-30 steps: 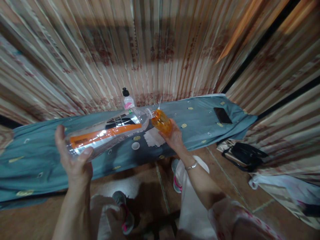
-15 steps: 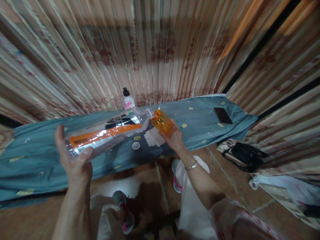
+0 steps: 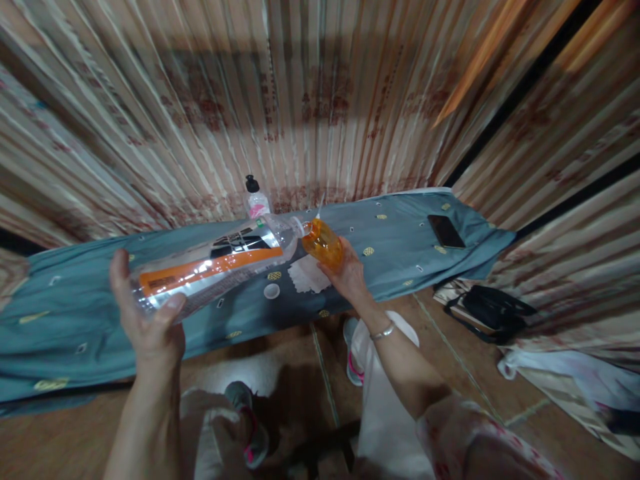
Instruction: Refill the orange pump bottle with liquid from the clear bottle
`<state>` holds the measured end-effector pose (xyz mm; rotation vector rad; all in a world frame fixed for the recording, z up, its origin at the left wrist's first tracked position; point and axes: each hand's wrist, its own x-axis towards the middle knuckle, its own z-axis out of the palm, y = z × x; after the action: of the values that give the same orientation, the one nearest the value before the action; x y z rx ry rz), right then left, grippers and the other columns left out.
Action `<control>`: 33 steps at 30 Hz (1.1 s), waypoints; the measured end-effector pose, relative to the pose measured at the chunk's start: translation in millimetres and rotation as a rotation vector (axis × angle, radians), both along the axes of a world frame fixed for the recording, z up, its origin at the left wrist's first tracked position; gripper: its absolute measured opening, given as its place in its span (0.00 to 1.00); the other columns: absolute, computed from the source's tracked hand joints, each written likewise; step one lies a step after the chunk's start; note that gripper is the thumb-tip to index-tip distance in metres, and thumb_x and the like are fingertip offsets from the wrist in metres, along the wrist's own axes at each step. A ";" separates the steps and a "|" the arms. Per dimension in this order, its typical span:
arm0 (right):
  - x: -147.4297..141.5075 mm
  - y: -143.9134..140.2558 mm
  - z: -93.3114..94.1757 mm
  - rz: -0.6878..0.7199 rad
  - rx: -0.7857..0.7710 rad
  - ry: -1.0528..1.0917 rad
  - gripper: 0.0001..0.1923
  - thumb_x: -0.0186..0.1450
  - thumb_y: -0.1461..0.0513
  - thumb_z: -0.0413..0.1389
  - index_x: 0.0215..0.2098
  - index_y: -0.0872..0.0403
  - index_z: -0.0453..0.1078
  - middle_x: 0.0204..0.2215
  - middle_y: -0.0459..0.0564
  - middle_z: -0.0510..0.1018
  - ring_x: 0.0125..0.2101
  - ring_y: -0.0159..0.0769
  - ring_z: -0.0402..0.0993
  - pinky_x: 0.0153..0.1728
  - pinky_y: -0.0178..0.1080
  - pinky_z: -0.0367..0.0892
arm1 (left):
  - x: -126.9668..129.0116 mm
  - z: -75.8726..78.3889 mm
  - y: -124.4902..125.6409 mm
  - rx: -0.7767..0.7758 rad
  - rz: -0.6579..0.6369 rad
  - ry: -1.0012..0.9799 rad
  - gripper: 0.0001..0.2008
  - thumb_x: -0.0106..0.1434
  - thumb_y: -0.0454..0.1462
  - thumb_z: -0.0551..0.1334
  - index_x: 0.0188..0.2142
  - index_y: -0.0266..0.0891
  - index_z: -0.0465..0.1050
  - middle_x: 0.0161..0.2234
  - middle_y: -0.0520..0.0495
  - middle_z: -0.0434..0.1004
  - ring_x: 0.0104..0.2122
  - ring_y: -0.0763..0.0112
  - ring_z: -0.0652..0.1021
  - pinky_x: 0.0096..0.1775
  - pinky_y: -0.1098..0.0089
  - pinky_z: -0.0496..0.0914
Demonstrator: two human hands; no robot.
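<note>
Large clear bottle (image 3: 215, 263) held aslant above the cloth-covered tabletop (image 3: 395, 250), long axis running from base at left to neck at right, mouth pointing rightward and slightly toward the far edge. Clasped near the base by the left hand (image 3: 155, 327), neck right at the mouth of a small amber bottle (image 3: 323, 243), itself facing back leftward and held in the grip of the right hand (image 3: 349, 273). Below, a round white piece (image 3: 271, 291) beside a pale sheet (image 3: 307, 277).
</note>
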<state>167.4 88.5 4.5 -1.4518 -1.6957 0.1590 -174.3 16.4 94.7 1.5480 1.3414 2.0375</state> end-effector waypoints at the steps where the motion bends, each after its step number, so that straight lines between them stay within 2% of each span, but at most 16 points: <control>1: -0.2 -0.1 0.1 0.000 -0.001 0.000 0.42 0.61 0.52 0.65 0.67 0.56 0.54 0.62 0.65 0.72 0.63 0.53 0.69 0.62 0.59 0.68 | 0.2 0.2 -0.2 0.007 -0.012 -0.011 0.51 0.41 0.51 0.74 0.66 0.54 0.65 0.44 0.49 0.69 0.41 0.58 0.73 0.57 0.44 0.64; 10: 0.2 -1.2 2.3 0.020 0.004 -0.009 0.42 0.61 0.54 0.65 0.67 0.56 0.53 0.62 0.65 0.72 0.63 0.52 0.69 0.62 0.57 0.68 | -1.4 -1.2 -0.2 -0.001 0.014 -0.001 0.52 0.41 0.52 0.73 0.66 0.50 0.64 0.44 0.48 0.69 0.41 0.57 0.73 0.56 0.44 0.66; 15: 0.6 -0.2 -0.8 0.004 0.015 -0.012 0.43 0.61 0.53 0.66 0.67 0.56 0.53 0.62 0.65 0.72 0.63 0.53 0.69 0.62 0.58 0.68 | 0.2 -0.9 -1.2 -0.011 0.018 0.025 0.51 0.43 0.52 0.72 0.67 0.54 0.63 0.46 0.47 0.70 0.45 0.53 0.74 0.57 0.43 0.65; 23: -0.2 -1.0 -0.4 0.000 0.015 0.000 0.42 0.61 0.53 0.65 0.67 0.56 0.54 0.61 0.65 0.72 0.63 0.53 0.69 0.62 0.58 0.69 | -0.1 -0.1 -0.9 -0.020 0.034 0.031 0.53 0.40 0.54 0.72 0.67 0.53 0.63 0.45 0.48 0.69 0.43 0.55 0.73 0.56 0.43 0.66; 29: -1.2 -1.6 1.5 -0.007 0.006 -0.017 0.42 0.62 0.52 0.65 0.67 0.57 0.54 0.62 0.66 0.72 0.63 0.53 0.69 0.61 0.58 0.69 | 3.1 2.4 -1.9 0.004 -0.016 -0.033 0.49 0.41 0.50 0.74 0.65 0.55 0.66 0.43 0.50 0.69 0.40 0.59 0.72 0.56 0.45 0.65; 33: -2.4 -1.0 0.5 -0.020 0.010 -0.005 0.42 0.61 0.53 0.66 0.67 0.58 0.54 0.61 0.67 0.72 0.63 0.54 0.69 0.62 0.58 0.69 | 1.3 0.6 -1.3 0.020 -0.017 -0.009 0.50 0.42 0.50 0.74 0.66 0.53 0.66 0.42 0.50 0.69 0.38 0.61 0.72 0.54 0.48 0.67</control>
<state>164.9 87.5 5.0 -1.4627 -1.6833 0.1363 -173.0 15.0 95.3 1.5516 1.3048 2.0514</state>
